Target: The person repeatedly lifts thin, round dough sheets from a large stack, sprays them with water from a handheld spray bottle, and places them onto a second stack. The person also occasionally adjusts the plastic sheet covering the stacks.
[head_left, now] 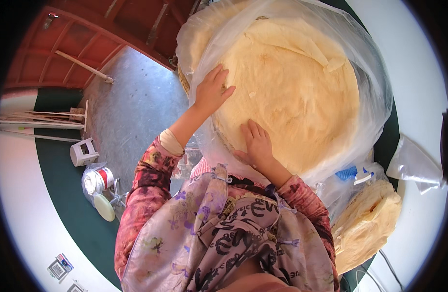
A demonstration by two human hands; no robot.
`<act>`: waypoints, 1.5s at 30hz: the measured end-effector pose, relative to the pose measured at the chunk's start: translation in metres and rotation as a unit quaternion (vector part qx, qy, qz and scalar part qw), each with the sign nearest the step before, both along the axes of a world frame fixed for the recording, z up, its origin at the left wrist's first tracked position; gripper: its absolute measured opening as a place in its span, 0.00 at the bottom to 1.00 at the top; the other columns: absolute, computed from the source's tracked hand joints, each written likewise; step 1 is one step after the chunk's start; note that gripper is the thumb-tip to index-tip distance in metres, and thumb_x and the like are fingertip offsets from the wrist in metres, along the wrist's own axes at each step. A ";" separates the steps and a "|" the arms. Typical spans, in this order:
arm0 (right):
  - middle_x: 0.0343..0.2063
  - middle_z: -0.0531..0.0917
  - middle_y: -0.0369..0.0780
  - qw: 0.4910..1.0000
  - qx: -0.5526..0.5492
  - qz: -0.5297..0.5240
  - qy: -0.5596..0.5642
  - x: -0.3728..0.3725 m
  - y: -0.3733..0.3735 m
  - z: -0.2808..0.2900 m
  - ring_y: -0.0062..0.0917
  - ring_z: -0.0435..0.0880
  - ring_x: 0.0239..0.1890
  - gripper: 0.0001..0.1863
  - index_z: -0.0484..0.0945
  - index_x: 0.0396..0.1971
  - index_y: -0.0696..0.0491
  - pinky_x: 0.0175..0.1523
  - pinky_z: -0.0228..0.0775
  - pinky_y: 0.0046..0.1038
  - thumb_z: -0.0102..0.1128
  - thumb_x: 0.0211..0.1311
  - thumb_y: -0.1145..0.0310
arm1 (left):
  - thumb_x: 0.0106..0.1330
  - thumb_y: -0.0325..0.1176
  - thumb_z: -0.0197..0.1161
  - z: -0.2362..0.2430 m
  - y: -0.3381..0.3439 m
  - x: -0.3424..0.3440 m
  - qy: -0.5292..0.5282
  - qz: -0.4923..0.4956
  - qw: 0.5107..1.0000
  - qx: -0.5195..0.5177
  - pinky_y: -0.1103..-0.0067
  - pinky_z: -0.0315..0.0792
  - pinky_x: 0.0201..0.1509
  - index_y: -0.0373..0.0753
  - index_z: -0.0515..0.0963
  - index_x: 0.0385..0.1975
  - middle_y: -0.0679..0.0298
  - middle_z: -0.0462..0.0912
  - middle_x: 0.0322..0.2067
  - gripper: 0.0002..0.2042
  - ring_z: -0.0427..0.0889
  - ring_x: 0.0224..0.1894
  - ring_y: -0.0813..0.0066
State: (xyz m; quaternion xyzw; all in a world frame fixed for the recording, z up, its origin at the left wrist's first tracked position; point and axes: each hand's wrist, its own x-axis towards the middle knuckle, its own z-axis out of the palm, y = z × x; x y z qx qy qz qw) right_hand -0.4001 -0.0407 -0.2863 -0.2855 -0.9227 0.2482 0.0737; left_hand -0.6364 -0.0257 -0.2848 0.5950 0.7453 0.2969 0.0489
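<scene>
A tall stack of large, round, thin flatbreads (297, 107) lies in front of me, pale yellow with browned patches. A transparent plastic bag (367, 53) is gathered loosely around it, its mouth open over the top sheet. At the stack's left edge rests my left hand (213, 91), fingers stretched and thumb apart, touching the plastic along the rim. My right hand (259, 146) lies on the near edge of the top flatbread, palm down with fingers extended. A folded flap (297, 44) of the top sheet shows at the far side.
Another flatbread pile (369, 226) sits at the lower right, beside a blue object (347, 173) in plastic. To the left stand a white stool (84, 152) and a white bucket (100, 180) on the grey floor (136, 107). Red metal doors (83, 48) rise at the far left.
</scene>
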 end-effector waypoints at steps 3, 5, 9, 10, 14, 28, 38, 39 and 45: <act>0.54 0.70 0.48 0.997 0.034 -0.051 -0.053 0.001 -0.014 -0.008 0.42 0.69 0.57 0.44 0.65 0.59 0.55 0.59 0.62 0.40 0.74 0.37 0.59 | 0.58 0.43 0.66 0.001 0.000 -0.003 -0.004 -0.019 1.000 0.003 0.67 0.67 0.60 0.39 0.71 0.53 0.52 0.70 0.58 0.25 0.70 0.60 0.55; 0.51 0.71 0.46 0.994 0.048 -0.077 -0.055 0.001 -0.018 -0.012 0.41 0.70 0.55 0.44 0.65 0.58 0.55 0.57 0.64 0.39 0.74 0.36 0.60 | 0.59 0.44 0.65 0.002 -0.002 -0.009 -0.028 -0.045 0.998 0.015 0.67 0.66 0.61 0.38 0.71 0.54 0.52 0.71 0.58 0.25 0.70 0.60 0.54; 0.48 0.73 0.45 0.991 0.037 -0.097 -0.080 0.000 -0.021 -0.015 0.39 0.72 0.52 0.41 0.67 0.56 0.55 0.53 0.68 0.36 0.73 0.36 0.63 | 0.63 0.40 0.60 -0.004 -0.015 -0.026 -0.159 0.001 0.987 0.002 0.67 0.63 0.63 0.37 0.71 0.54 0.51 0.71 0.58 0.22 0.68 0.60 0.51; 0.48 0.73 0.45 0.991 0.046 -0.096 -0.083 0.000 -0.022 -0.015 0.38 0.72 0.51 0.40 0.67 0.55 0.55 0.52 0.69 0.36 0.72 0.37 0.64 | 0.64 0.39 0.59 -0.007 -0.021 -0.029 -0.149 0.006 0.989 0.005 0.67 0.63 0.64 0.37 0.71 0.54 0.51 0.71 0.58 0.21 0.68 0.61 0.51; 0.45 0.74 0.44 0.985 0.102 -0.104 -0.097 -0.006 -0.027 -0.016 0.37 0.74 0.49 0.34 0.67 0.54 0.56 0.50 0.70 0.35 0.65 0.42 0.69 | 0.63 0.32 0.56 -0.021 -0.049 -0.026 -0.132 0.026 0.990 0.030 0.67 0.63 0.64 0.35 0.71 0.54 0.50 0.71 0.57 0.19 0.68 0.60 0.51; 0.26 0.75 0.36 0.914 0.359 -0.083 -0.171 -0.016 -0.026 -0.014 0.27 0.76 0.30 0.13 0.72 0.39 0.54 0.33 0.68 0.29 0.54 0.53 0.67 | 0.48 0.20 0.60 -0.035 -0.118 0.051 -0.095 -0.139 0.969 0.181 0.69 0.71 0.47 0.38 0.77 0.31 0.57 0.80 0.38 0.10 0.79 0.43 0.58; 0.26 0.82 0.39 0.943 0.206 -0.090 -0.247 -0.004 0.017 0.032 0.31 0.85 0.29 0.05 0.75 0.29 0.53 0.32 0.77 0.32 0.56 0.53 0.69 | 0.46 0.22 0.61 -0.030 -0.109 0.076 -0.036 -0.335 0.923 0.186 0.67 0.72 0.52 0.40 0.77 0.33 0.59 0.80 0.43 0.12 0.78 0.47 0.60; 0.26 0.83 0.40 0.946 0.199 -0.089 -0.241 -0.001 0.023 0.044 0.32 0.86 0.30 0.05 0.75 0.29 0.53 0.33 0.77 0.33 0.56 0.53 0.69 | 0.47 0.22 0.61 -0.028 -0.107 0.078 -0.023 -0.329 0.929 0.168 0.66 0.72 0.53 0.40 0.77 0.33 0.58 0.80 0.44 0.12 0.78 0.48 0.60; 0.28 0.83 0.44 0.953 0.164 -0.098 -0.236 0.008 0.051 0.111 0.37 0.85 0.32 0.05 0.76 0.30 0.53 0.35 0.76 0.37 0.53 0.52 0.74 | 0.55 0.25 0.59 -0.031 -0.082 0.085 -0.030 -0.317 0.943 0.099 0.63 0.70 0.55 0.38 0.78 0.37 0.55 0.79 0.46 0.10 0.76 0.51 0.57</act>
